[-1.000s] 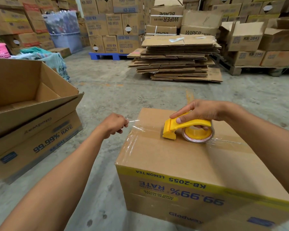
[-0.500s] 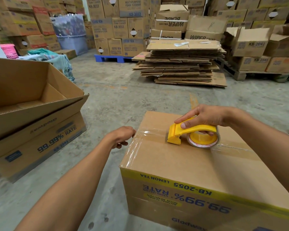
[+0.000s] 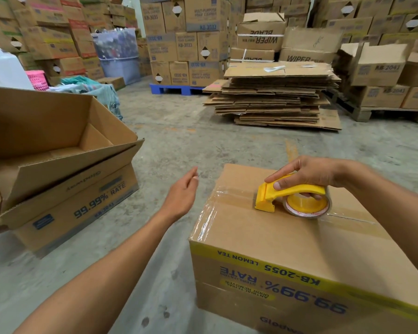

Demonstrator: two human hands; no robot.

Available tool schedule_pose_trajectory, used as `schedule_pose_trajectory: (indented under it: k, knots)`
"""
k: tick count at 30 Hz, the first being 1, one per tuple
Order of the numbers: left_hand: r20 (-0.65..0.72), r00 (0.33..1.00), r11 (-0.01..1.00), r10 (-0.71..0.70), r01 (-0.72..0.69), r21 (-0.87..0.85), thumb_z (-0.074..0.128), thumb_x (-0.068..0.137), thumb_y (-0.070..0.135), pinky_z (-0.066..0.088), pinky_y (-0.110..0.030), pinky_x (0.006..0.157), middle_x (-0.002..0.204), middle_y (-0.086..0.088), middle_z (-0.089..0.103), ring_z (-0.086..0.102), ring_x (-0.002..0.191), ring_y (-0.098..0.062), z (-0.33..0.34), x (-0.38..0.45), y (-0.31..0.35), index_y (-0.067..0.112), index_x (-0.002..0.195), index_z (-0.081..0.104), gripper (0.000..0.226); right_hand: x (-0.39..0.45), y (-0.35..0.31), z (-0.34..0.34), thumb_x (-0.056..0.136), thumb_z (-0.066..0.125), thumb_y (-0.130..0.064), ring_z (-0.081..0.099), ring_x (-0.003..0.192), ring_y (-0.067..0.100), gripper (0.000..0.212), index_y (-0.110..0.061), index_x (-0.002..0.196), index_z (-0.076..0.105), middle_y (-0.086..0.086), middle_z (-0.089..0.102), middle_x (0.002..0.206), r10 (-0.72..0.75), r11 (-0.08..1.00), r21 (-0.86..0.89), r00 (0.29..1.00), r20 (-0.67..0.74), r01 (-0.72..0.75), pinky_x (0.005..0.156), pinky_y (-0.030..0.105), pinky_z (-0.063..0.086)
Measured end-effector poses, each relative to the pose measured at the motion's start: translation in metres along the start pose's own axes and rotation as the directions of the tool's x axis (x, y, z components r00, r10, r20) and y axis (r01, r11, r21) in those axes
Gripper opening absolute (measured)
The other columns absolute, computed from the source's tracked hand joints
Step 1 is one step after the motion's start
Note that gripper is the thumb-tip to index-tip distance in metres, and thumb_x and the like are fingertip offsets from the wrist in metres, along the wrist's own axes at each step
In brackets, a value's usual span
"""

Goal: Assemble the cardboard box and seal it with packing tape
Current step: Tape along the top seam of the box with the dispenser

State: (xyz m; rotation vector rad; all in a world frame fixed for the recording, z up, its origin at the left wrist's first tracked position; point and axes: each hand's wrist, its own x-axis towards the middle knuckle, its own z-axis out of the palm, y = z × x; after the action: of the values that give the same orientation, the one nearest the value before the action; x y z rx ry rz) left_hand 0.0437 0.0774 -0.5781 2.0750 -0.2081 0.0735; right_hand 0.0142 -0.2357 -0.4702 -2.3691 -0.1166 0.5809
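Right hand [image 3: 309, 173] gripping tape dispenser [image 3: 290, 197] on box [image 3: 263, 239], left hand [image 3: 182, 195] free

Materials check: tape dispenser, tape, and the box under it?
Tape dispenser: likely moulded plastic, smooth yellow with a soft sheen. Tape: clear glossy film, glare and wrinkles over the edge. Box: brown matte cardboard, printed side.

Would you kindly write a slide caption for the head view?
Right hand holds a yellow tape dispenser on the closed cardboard box while the open left hand hovers beside it.
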Motion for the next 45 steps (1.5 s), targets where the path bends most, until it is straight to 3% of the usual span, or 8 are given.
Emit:
schedule_pose_trajectory:
  k: [5, 8, 14, 19, 28, 33, 41, 45]
  knots:
    - [0.278, 0.961, 0.985, 0.000, -0.048, 0.167, 0.044, 0.100, 0.039, 0.019, -0.027, 0.118, 0.161, 0.004, 0.022, 0.022, 0.148, -0.015, 0.022, -0.015, 0.008, 0.018, 0.156, 0.017, 0.066, 0.009, -0.007, 0.007, 0.073, 0.079, -0.042, 0.065, 0.079, 0.025, 0.032, -0.040, 0.105, 0.077, 0.003, 0.076, 0.104, -0.010, 1.000, 0.013, 0.999, 0.051, 0.009, 0.076, 0.058, 0.056]
    - [0.293, 0.956, 0.971, -0.024, -0.048, 0.234, 0.045, 0.100, 0.040, 0.022, -0.037, 0.120, 0.161, -0.001, 0.024, 0.023, 0.148, -0.018, 0.015, -0.016, 0.002, 0.016, 0.155, 0.019, 0.066, 0.012, -0.014, 0.010, 0.079, 0.077, -0.034, 0.059, 0.056, 0.019, 0.035, -0.032, 0.114, 0.074, 0.015, 0.075, 0.095, -0.031, 0.997, 0.071, 0.995, 0.096, 0.025, 0.041, 0.030, 0.053]
    - [0.309, 0.949, 0.716, 0.068, -0.262, 0.647, 0.028, 0.103, 0.038, 0.000, -0.044, 0.122, 0.164, -0.012, -0.005, -0.008, 0.151, -0.027, 0.009, -0.030, 0.021, 0.013, 0.156, 0.005, 0.063, 0.022, -0.038, 0.019, 0.082, 0.076, -0.032, 0.055, 0.048, 0.015, 0.036, -0.029, 0.118, 0.072, 0.008, 0.074, 0.083, -0.077, 0.995, 0.066, 0.990, 0.119, 0.070, 0.036, 0.023, 0.046]
    - [0.376, 0.926, 0.631, 0.039, -0.314, 0.709, 0.018, 0.100, 0.051, -0.001, -0.041, 0.122, 0.165, -0.004, -0.001, -0.004, 0.151, -0.017, 0.000, -0.038, 0.018, 0.016, 0.156, 0.005, 0.068, 0.030, -0.071, 0.029, 0.075, 0.078, -0.041, 0.054, 0.047, 0.015, 0.054, -0.032, 0.127, 0.066, 0.011, 0.071, 0.084, -0.127, 0.992, 0.003, 0.962, 0.243, 0.130, 0.038, 0.023, 0.048]
    - [0.303, 0.952, 0.586, 0.032, -0.264, 0.766, 0.015, 0.097, 0.057, 0.000, -0.037, 0.122, 0.165, 0.003, -0.004, -0.005, 0.151, -0.014, -0.042, -0.032, 0.011, 0.019, 0.156, 0.000, 0.072, 0.038, -0.105, 0.020, 0.079, 0.080, -0.019, 0.054, 0.042, 0.013, 0.056, -0.033, 0.130, 0.062, 0.009, 0.068, 0.070, -0.098, 0.993, -0.038, 0.953, 0.285, 0.113, 0.038, 0.022, 0.050]
    - [0.283, 0.958, 0.589, 0.034, -0.248, 0.769, 0.015, 0.098, 0.057, 0.001, -0.036, 0.122, 0.164, 0.003, -0.005, -0.005, 0.151, -0.014, -0.055, -0.026, 0.005, 0.020, 0.156, -0.002, 0.071, 0.011, -0.066, -0.019, 0.073, 0.084, -0.024, 0.054, 0.050, 0.021, 0.057, -0.041, 0.124, 0.066, 0.031, 0.065, 0.099, 0.016, 0.996, -0.083, 0.963, 0.269, 0.007, 0.038, 0.024, 0.051]
    - [0.292, 0.956, 0.605, -0.015, -0.224, 0.764, 0.017, 0.100, 0.053, -0.004, -0.037, 0.122, 0.164, 0.002, -0.009, -0.009, 0.151, -0.016, -0.058, -0.035, -0.011, 0.021, 0.155, -0.005, 0.068, 0.020, -0.064, -0.006, 0.074, 0.084, -0.029, 0.057, 0.077, 0.033, 0.045, -0.048, 0.112, 0.071, 0.020, 0.066, 0.121, -0.017, 0.980, -0.188, 0.973, 0.229, 0.061, 0.038, 0.022, 0.050]
    - [0.356, 0.929, 0.581, 0.100, -0.345, 0.737, 0.022, 0.100, 0.048, -0.008, -0.042, 0.121, 0.164, 0.002, -0.011, -0.013, 0.150, -0.019, -0.025, -0.042, 0.014, 0.020, 0.156, -0.007, 0.069, 0.011, -0.049, -0.005, 0.075, 0.083, -0.028, 0.058, 0.074, 0.033, 0.046, -0.046, 0.115, 0.070, 0.023, 0.068, 0.113, -0.009, 0.988, -0.149, 0.971, 0.240, 0.046, 0.038, 0.023, 0.050]
